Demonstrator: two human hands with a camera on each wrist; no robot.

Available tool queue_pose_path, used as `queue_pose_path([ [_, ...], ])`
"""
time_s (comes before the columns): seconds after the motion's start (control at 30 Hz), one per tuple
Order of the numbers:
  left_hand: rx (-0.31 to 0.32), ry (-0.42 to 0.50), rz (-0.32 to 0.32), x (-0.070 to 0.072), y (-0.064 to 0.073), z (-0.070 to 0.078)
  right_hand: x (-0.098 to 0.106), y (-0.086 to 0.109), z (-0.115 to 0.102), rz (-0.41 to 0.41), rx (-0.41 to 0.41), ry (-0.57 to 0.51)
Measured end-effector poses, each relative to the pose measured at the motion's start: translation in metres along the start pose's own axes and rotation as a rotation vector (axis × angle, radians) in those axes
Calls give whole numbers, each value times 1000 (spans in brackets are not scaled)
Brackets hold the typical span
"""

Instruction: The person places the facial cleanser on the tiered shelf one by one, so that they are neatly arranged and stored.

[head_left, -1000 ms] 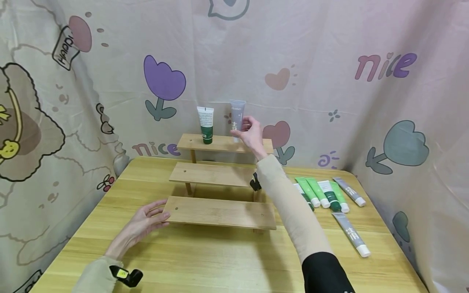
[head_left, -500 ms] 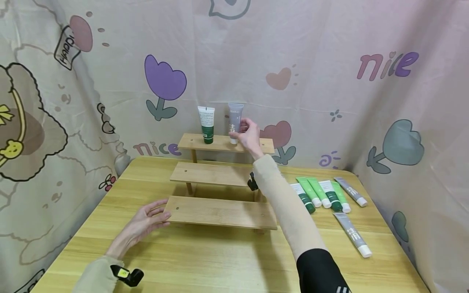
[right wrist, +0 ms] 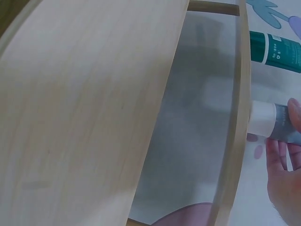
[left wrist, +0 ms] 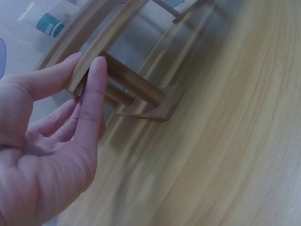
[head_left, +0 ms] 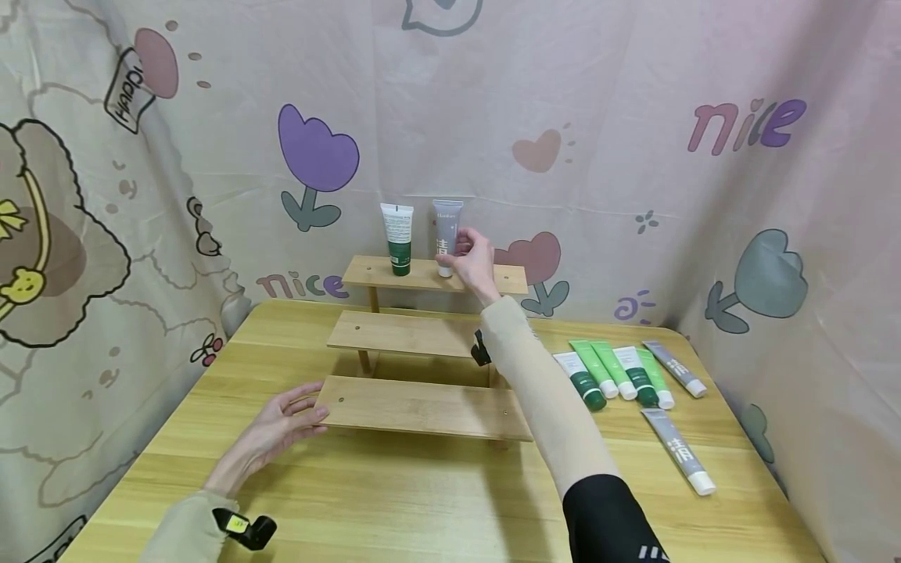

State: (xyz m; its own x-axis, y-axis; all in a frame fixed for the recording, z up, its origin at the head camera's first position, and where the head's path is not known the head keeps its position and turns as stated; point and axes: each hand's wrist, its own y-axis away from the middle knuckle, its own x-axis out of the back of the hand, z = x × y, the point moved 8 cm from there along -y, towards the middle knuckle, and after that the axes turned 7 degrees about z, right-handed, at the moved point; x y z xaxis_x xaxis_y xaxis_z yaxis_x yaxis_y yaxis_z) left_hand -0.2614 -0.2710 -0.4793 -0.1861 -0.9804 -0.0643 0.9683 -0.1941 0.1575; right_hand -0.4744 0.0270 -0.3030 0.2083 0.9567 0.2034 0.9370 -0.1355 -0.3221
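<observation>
We see the right hand (head_left: 472, 262) near the middle of the head view, thumb and fingers gripping the lower part of a grey tube (head_left: 447, 219). The tube stands upright, white cap down, at the top board (head_left: 422, 274) of a three-step wooden rack (head_left: 404, 335); whether its cap bears on the wood, we cannot tell. Just to the left of it in the frame, a white-and-green tube (head_left: 398, 234) stands cap down on the same board, apart from the grey one.

At the lower left of the frame, our left hand (head_left: 278, 426) pinches the left end of the bottom board (head_left: 425, 407); the left wrist view shows the board's corner between thumb and fingers.

The rack stands on a wood-grain bench (head_left: 338, 500). At the right of the frame we have more tubes lying on it: a white-and-green one (head_left: 581, 381), two light green ones (head_left: 603, 370), another white-and-green one (head_left: 637, 377) and another light green one (head_left: 655, 379) side by side, caps toward the bottom of the frame. A second grey one (head_left: 674, 368) lies to their right, and a third (head_left: 679, 452) below them. A printed curtain (head_left: 605, 188) with flowers and hearts fills the upper frame.
</observation>
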Motion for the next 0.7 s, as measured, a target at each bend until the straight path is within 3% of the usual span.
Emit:
queue_pose_path([
  [0.7, -5, 15, -2, -1, 0, 0, -3, 2, 3, -16, -9, -6],
])
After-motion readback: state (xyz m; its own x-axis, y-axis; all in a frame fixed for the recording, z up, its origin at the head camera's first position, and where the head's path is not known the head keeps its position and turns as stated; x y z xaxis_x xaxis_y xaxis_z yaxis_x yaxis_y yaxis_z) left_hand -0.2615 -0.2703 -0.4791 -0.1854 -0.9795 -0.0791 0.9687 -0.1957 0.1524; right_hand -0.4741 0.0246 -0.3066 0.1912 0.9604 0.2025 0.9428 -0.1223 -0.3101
